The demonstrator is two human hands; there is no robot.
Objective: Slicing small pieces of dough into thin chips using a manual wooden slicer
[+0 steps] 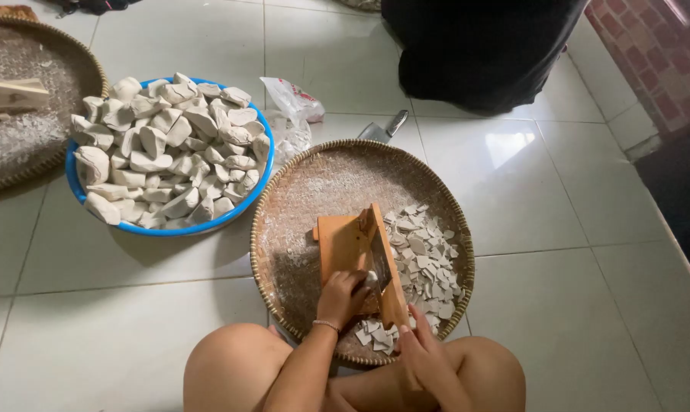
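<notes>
Knees: bare, folded at the near edge, with both forearms reaching out between them toward the woven tray [284,229].
Far-left tray: second woven tray [24,114] at the scene's left edge, dusted white, with a pale wooden piece lying on it.
Blue basin: blue basin [169,229] left of the working tray, heaped with whitish dough chunks [166,149]; well apart from the hands.
Left hand: left hand [343,296] clenched over a small pale lump [369,279], pressing it on the wooden slicer [360,255]. The lump looks nearly used up, so I judge the fingertips sit close to the blade slot; one hard push could nick them.
Slicer: tilted, its near end low in the tray. If it skids on the floury weave, the stroke would go crooked.
Right hand: right hand [425,355] curled round the slicer's near right edge, steadying it; a loose grip would let the board shift.
Slices: thin white slices [425,263] piled right of the slicer, some near the rim; they could spill onto the floor tiles [559,305].
Far side: plastic bag [291,107] and cleaver [387,128] on the tiles beyond the tray, beside a person's dark clothing [482,46].
</notes>
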